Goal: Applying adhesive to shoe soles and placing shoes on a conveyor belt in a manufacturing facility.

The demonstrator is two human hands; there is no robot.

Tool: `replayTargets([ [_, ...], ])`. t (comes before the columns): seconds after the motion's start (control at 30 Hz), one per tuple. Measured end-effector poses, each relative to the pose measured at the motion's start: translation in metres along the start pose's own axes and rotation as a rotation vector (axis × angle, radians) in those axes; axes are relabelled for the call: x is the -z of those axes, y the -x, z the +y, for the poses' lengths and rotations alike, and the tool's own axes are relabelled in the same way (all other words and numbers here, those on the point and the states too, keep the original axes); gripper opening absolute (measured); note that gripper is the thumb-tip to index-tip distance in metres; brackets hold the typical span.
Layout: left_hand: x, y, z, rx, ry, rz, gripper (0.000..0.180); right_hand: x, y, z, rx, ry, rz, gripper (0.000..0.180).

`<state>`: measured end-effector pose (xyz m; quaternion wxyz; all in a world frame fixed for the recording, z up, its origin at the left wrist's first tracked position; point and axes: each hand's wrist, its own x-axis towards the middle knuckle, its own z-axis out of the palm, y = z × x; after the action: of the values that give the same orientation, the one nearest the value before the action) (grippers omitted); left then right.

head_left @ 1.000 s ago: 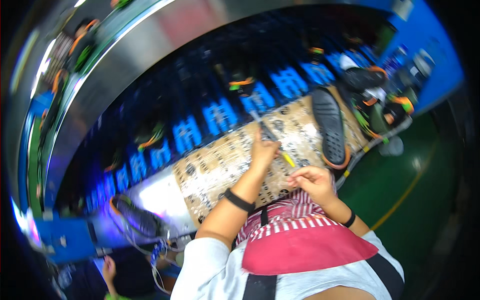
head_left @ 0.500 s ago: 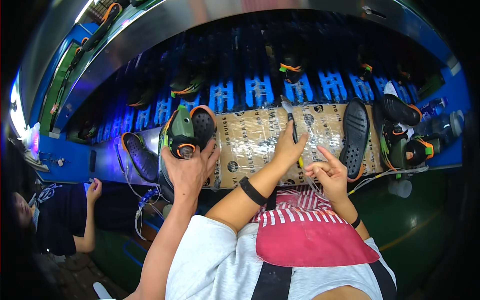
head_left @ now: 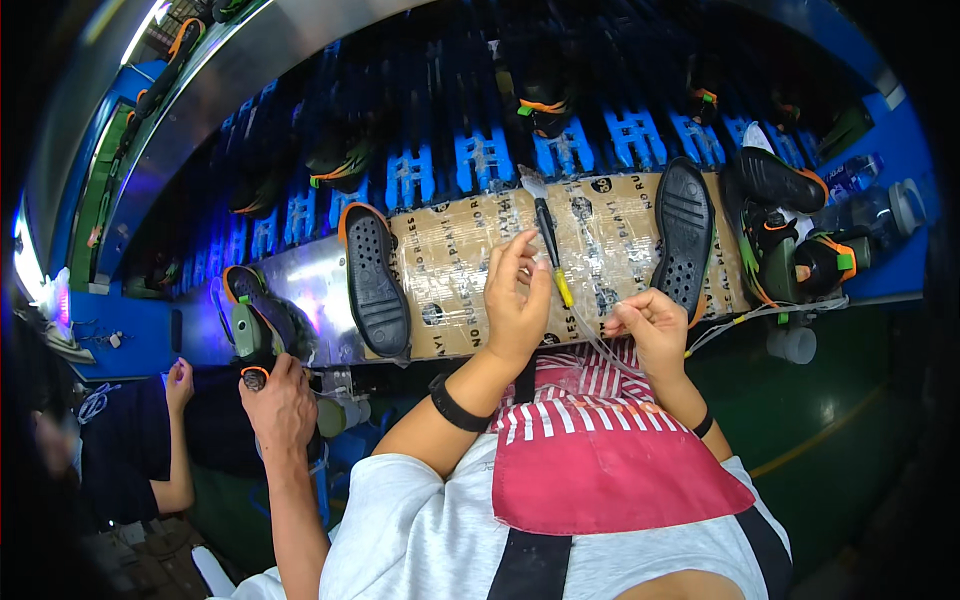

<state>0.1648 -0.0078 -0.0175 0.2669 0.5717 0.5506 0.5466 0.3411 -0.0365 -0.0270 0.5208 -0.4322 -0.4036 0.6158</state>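
My left hand (head_left: 516,305) hovers over the cardboard-topped bench, fingers loosely bent and thumb apart, with nothing visible in it. Just beside its fingertips lies a brush (head_left: 547,232) with a black handle, a yellow end and pale bristles pointing away from me. My right hand (head_left: 652,335) is farther right, thumb and fingertips drawn together in a pinch; whatever they may hold is too small to make out. A clear thin tube passes close to it. One black shoe sole (head_left: 684,235) lies beyond my right hand, and another sole (head_left: 375,280) with an orange rim rests left of my left hand.
At left, a co-worker's hand (head_left: 284,405) holds a green-and-black shoe (head_left: 252,335). Blue racks (head_left: 485,160) run behind the cardboard (head_left: 450,290). Several shoes (head_left: 790,270) and clear bottles (head_left: 880,215) crowd the right end. A second person's arm (head_left: 177,440) shows far left.
My left hand has drawn leftward off the brush. My right hand's fingers have curled in from a looser, pointing pose. The co-worker's hand has carried the shoe left, and the orange-rimmed sole stays on the bench.
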Motion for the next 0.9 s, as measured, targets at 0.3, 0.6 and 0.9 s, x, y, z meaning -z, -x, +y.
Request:
replayTargets([
  [0.3, 0.011, 0.022, -0.007, 0.158, 0.147, -0.138, 0.031, -0.012, -0.004, 0.000, -0.061, 0.050, -0.108, 0.013],
  [0.6, 0.037, 0.038, -0.006, 0.301, 0.136, -0.110, 0.030, -0.014, -0.008, 0.004, -0.042, 0.038, -0.130, 0.015],
  [0.9, 0.042, 0.038, -0.002, 0.302, 0.155, -0.070, 0.029, -0.023, -0.007, -0.003, -0.053, 0.030, -0.141, 0.034],
])
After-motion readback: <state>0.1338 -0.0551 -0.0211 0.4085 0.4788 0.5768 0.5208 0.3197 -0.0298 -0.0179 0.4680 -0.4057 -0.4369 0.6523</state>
